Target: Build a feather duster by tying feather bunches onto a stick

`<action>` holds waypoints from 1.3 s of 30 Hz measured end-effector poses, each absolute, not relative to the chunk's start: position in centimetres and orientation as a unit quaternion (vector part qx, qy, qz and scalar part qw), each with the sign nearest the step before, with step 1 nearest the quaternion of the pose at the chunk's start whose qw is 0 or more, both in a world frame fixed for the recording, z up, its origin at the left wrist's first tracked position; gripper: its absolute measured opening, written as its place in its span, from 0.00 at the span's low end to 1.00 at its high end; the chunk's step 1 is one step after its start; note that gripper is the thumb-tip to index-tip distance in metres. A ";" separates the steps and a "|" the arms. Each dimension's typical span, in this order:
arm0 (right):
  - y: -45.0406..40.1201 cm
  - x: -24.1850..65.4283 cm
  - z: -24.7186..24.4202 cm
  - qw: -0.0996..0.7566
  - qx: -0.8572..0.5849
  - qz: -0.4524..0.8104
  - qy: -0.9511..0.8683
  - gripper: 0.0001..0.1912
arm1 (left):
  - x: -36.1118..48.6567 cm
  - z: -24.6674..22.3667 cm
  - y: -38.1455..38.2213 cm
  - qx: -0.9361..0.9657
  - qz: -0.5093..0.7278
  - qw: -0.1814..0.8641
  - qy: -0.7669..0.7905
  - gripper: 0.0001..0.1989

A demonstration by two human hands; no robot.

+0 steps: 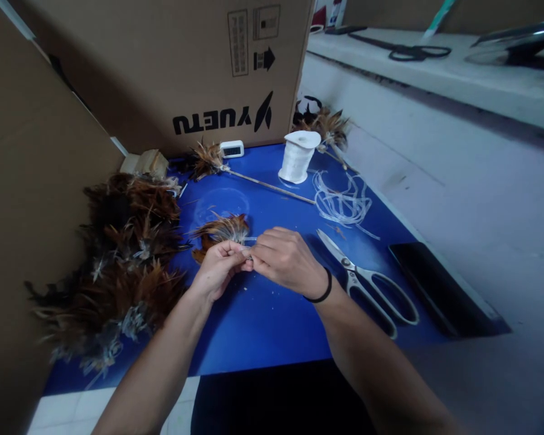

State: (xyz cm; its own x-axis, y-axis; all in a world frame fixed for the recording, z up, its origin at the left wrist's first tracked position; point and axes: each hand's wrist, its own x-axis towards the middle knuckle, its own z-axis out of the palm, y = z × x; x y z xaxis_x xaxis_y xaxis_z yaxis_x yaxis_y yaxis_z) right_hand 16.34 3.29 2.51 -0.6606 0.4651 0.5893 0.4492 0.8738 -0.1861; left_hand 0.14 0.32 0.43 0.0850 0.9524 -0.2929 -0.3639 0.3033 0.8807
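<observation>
My left hand (222, 266) and my right hand (283, 257) meet over the middle of the blue table (263, 326). The left fingers pinch the quill end of a brown feather bunch (224, 231), whose tips fan out to the left. Right beside them, the right fingers are closed at the same spot, where a short bit of clear strip shows; what exactly they grip is too small to tell. A black band circles my right wrist. Silver scissors (360, 278) lie half open to the right of my right hand.
Feather bundles (136, 272) pile at the left. Behind are a feathered stick (272, 186), a white ribbon spool (298, 158), loose clear strips (342, 199) and a small white display (232, 149). A black phone-like object (439, 287) lies right. Cardboard (163, 60) stands behind.
</observation>
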 end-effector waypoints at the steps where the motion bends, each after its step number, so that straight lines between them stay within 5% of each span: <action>1: 3.3 16.4 2.6 0.323 -0.246 0.015 -0.914 0.14 | 0.1 0.4 0.4 0.316 0.496 0.661 0.466 0.11; 20: 4.1 16.5 2.0 0.333 -0.343 0.356 -0.802 0.07 | -0.4 0.0 0.5 0.440 0.545 0.534 0.474 0.16; 39: 4.3 15.9 1.6 0.338 -0.375 0.504 -0.701 0.06 | 0.2 0.3 0.1 0.491 0.579 0.425 0.493 0.18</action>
